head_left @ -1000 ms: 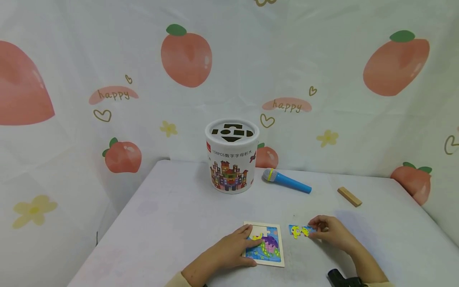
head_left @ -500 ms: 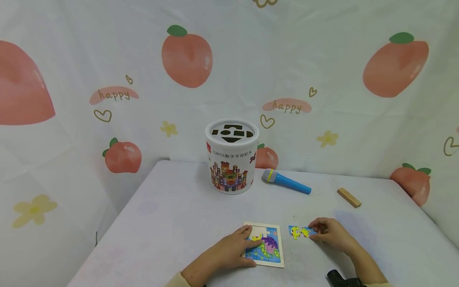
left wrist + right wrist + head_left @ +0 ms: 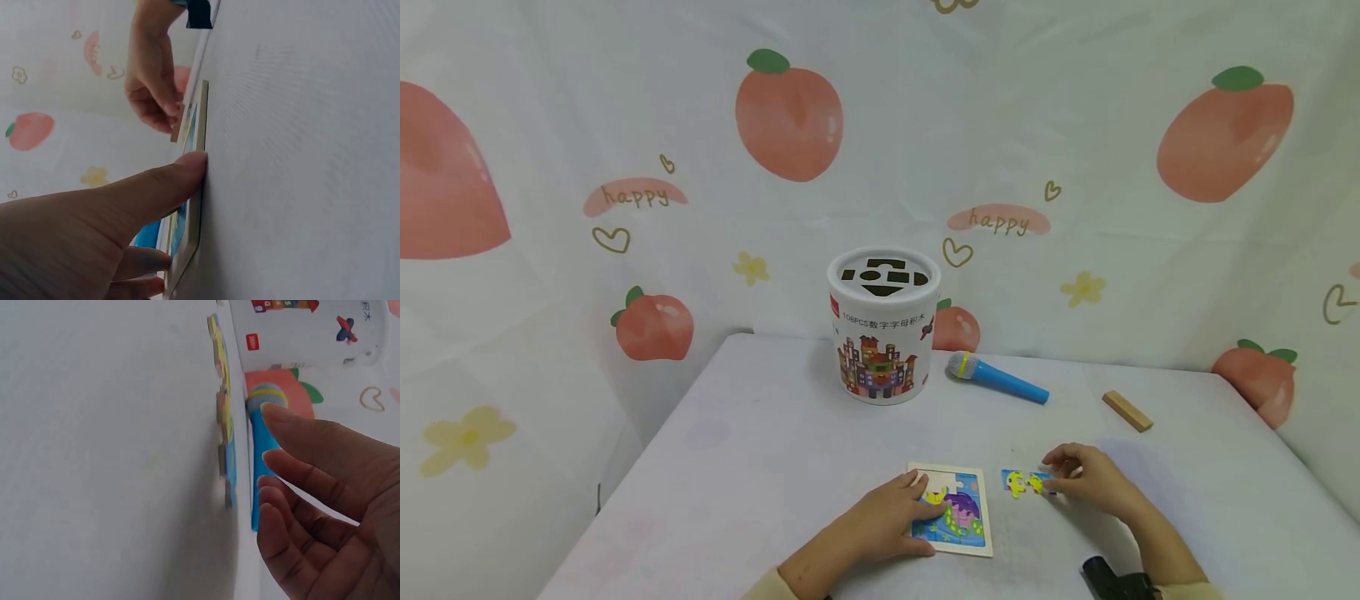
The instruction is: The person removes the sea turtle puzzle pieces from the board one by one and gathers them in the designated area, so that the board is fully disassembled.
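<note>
1. Change: compared with a half second earlier, the fingers of the right hand (image 3: 1093,479) have spread apart at the right end of the loose puzzle pieces (image 3: 1018,482). In the right wrist view the fingertips stand clear of the pieces.
2. Right hand state: thumb and index finger are parted, the other fingers loosely bent; nothing is gripped.
3. Left hand (image 3: 883,517) state: fingers spread across the left part of the puzzle tray (image 3: 962,550), thumb against its near edge. It steadies the tray and grips no piece. Its position matches the earlier views.
4. Piece location: the pieces lie flat on the worktop (image 3: 775,458), end to end in a short row, just right of the tray. Whether they are interlocked cannot be told.
5. Tray location: flat in front of the person. Its upper left section is partly bare; the rest visible carries picture pieces.
6. Meaning for the work: the pieces appear released or about to be re-gripped. Placement in the tray is judged not yet done.
7. Surroundings: a bucket (image 3: 883,333), a toy microphone (image 3: 1000,381) and a wooden block (image 3: 1127,412) stand or lie farther back, well apart from both hands.
</note>
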A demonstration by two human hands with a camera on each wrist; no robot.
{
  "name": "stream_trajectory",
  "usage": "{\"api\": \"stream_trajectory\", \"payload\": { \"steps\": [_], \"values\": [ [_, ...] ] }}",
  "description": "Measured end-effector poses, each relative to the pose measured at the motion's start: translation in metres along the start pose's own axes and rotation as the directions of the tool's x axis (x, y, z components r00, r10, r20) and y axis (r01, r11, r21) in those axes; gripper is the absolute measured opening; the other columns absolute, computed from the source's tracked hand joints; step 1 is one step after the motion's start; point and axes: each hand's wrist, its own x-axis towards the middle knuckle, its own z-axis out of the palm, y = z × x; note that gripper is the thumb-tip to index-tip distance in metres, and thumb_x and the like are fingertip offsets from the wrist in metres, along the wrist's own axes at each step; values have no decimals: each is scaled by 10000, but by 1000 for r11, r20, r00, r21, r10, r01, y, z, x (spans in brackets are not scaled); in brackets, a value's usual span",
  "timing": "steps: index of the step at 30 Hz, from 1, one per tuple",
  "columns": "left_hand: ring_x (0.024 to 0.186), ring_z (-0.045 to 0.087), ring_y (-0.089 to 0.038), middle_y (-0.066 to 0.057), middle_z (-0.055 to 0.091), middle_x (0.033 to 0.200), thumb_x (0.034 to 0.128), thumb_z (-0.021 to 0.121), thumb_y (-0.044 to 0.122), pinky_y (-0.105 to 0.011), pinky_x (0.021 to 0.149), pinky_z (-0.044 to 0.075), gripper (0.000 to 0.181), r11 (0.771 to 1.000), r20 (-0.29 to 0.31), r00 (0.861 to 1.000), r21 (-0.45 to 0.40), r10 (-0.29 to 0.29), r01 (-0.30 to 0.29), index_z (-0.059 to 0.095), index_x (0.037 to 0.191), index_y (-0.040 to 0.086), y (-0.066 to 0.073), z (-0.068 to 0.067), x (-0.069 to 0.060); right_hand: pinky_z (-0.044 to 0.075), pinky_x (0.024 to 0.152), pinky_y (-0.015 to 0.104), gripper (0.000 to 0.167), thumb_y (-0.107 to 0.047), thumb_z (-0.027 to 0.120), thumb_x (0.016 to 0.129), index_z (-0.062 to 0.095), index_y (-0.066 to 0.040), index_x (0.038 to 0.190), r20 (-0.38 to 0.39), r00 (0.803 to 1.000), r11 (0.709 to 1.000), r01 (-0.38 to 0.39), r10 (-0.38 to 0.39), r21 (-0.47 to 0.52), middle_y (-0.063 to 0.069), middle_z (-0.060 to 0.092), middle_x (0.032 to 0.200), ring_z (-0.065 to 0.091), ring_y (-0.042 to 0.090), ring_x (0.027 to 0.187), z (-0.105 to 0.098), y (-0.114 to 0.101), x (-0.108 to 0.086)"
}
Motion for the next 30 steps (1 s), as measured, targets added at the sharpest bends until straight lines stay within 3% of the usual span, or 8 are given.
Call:
{"api": "stream_trajectory", "payload": {
  "steps": [5,14,22,30],
  "values": [
    [1342,403,-221,-80,459,1423,807,623,534,-351,1105,348,555,997,-21,999,66,46,-45,521,1317,342,3,-2,1,510,656,208,312,-191,766,751,649,-3,972,6,999,999,39,-39,-16,47,652,913,546,84,775,5,-14,7],
    [1312,442,-183,-29,495,1397,831,617,507,-328,1089,367,537,996,-34,996,49,82,-80,535,1316,291,9,-7,3,502,668,183,292,-190,742,784,659,12,978,76,990,992,120,-122,25,57,652,917,549,120,794,19,-41,23],
    [1313,441,-198,-65,480,1407,833,608,514,-352,1061,403,561,998,-56,996,24,66,-65,505,1341,301,14,-8,9,499,696,162,325,-223,747,783,668,7,1000,131,979,988,151,-155,39,53,653,923,555,118,799,29,-54,34],
    [1357,378,-232,-89,430,1444,831,594,538,-368,1100,353,572,999,-24,999,37,38,-37,487,1351,324,18,-9,13,486,677,159,335,-216,746,785,669,5,1025,191,965,983,172,-181,60,45,653,912,557,120,799,39,-63,42]
  ]
}}
